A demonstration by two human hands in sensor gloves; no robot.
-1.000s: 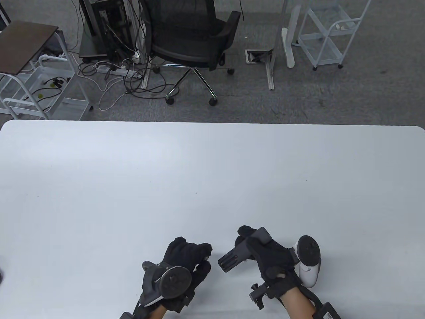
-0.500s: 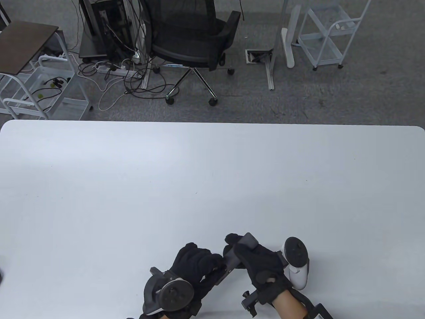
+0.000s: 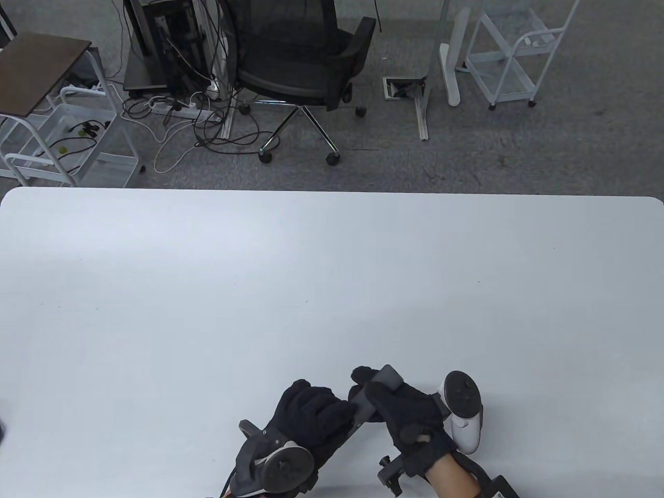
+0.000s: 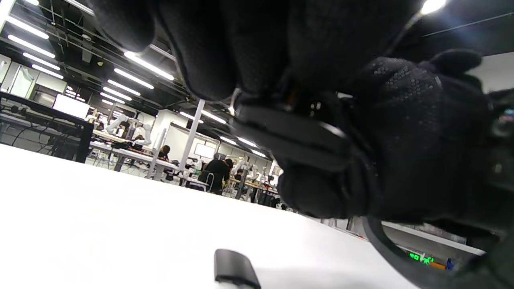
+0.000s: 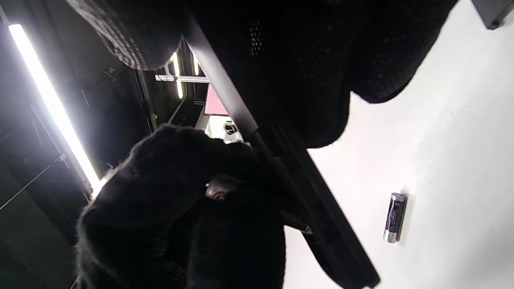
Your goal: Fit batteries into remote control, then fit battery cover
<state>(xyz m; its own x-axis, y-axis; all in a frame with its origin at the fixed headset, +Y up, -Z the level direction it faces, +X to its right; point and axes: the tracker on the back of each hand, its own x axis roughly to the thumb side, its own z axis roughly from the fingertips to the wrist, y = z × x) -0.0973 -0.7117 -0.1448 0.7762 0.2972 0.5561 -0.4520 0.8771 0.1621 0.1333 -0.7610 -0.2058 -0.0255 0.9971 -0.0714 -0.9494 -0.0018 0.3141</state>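
My right hand (image 3: 381, 399) grips the dark remote control (image 3: 388, 375) and holds it tilted just above the table near the front edge. My left hand (image 3: 342, 410) has its fingers on the remote's near end. In the right wrist view the left fingertips (image 5: 172, 176) pinch a small metal-tipped battery (image 5: 217, 192) against the remote (image 5: 313, 192). A second battery (image 5: 393, 218) lies loose on the white table beneath. The black battery cover (image 4: 233, 267) lies on the table in the left wrist view. Both are hidden in the table view.
The white table (image 3: 332, 270) stretches far and wide beyond the hands. An office chair (image 3: 301, 57), cables and white carts (image 3: 513, 57) stand on the floor past its far edge.
The hands were apart a second ago. The left hand moved right and the right hand moved left with the remote. The left fingers now rest on the remote's near end.
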